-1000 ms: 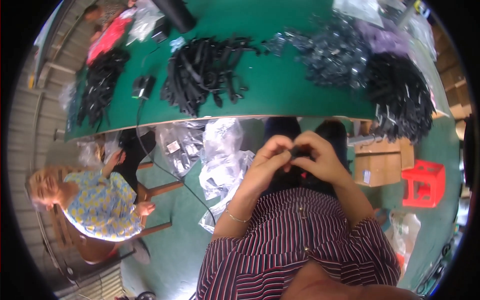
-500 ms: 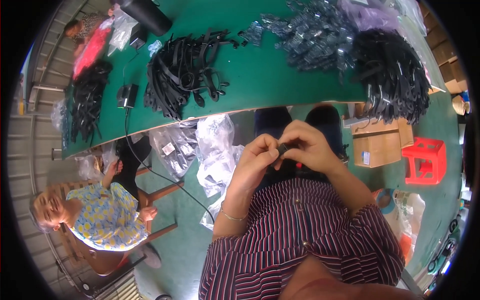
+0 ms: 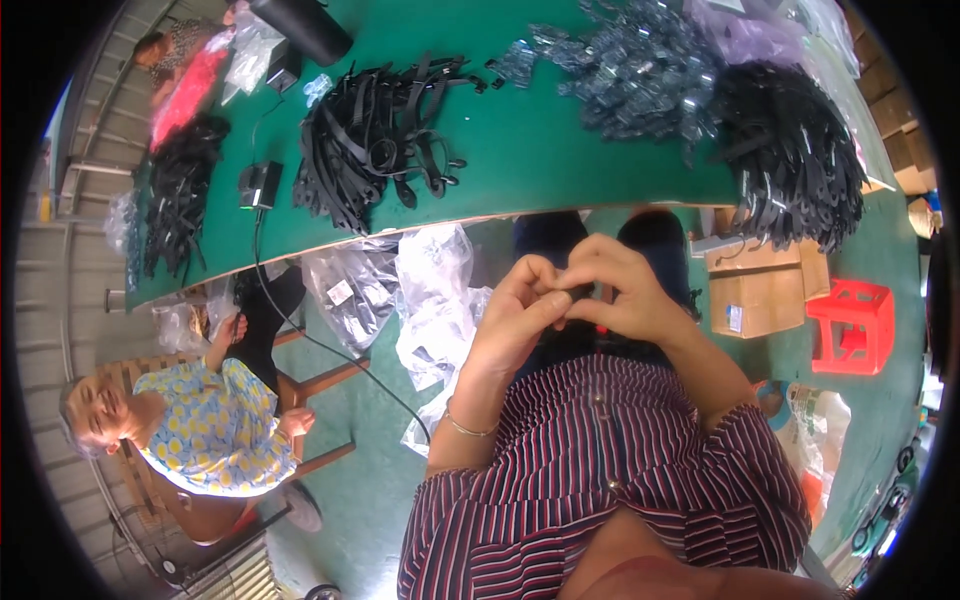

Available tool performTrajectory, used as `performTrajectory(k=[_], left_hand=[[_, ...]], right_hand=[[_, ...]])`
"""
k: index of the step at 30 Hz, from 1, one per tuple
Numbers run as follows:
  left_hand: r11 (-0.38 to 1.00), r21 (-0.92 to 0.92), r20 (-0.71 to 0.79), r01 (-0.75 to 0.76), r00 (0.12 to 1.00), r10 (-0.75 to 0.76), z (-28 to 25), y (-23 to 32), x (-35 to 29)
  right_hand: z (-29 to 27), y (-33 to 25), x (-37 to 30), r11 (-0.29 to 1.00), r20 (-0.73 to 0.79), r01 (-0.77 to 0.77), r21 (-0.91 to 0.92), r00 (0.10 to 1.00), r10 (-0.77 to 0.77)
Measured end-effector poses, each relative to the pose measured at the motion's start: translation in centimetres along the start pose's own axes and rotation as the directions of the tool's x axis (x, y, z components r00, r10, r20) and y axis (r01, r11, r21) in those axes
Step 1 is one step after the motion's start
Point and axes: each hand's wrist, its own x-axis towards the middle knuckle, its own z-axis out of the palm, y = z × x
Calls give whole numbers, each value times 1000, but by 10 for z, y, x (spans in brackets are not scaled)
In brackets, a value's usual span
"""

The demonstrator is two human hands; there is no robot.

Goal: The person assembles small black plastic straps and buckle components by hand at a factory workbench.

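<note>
My left hand (image 3: 518, 312) and my right hand (image 3: 622, 290) meet over my lap, fingertips bent and pressed together. Between them is a small black piece (image 3: 581, 292), mostly covered by the fingers; it may be part of a strap, but its kind cannot be made out. Both hands are closed around it, just off the table's near edge. Beyond them on the green table (image 3: 520, 160) lies a loose pile of black straps (image 3: 345, 150) with small end fittings. Farther right is a heap of small dark, clear-wrapped pieces (image 3: 645, 75).
More black straps (image 3: 790, 150) hang over the table's right edge. A black adapter box (image 3: 258, 186) with a cable sits at the left. Below are plastic bags (image 3: 435, 300), a cardboard box (image 3: 755, 290) and a red stool (image 3: 852, 325). A co-worker (image 3: 205, 425) sits at left.
My fingers have shifted around the small black piece, and my left fingers are curled higher. Less of the piece shows. The whole view has moved slightly.
</note>
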Motion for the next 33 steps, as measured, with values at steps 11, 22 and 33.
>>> performTrajectory(k=[11, 22, 33], left_hand=[[858, 466, 89, -215, 976, 197, 1, 0, -6], [882, 431, 323, -191, 945, 47, 3, 11, -11], [928, 369, 125, 43, 988, -95, 10, 19, -16]], right_hand=[[-1, -2, -8, 981, 55, -183, -67, 981, 187], [9, -5, -25, 841, 127, -282, 462, 959, 252], [14, -5, -21, 942, 1, -84, 324, 996, 89]])
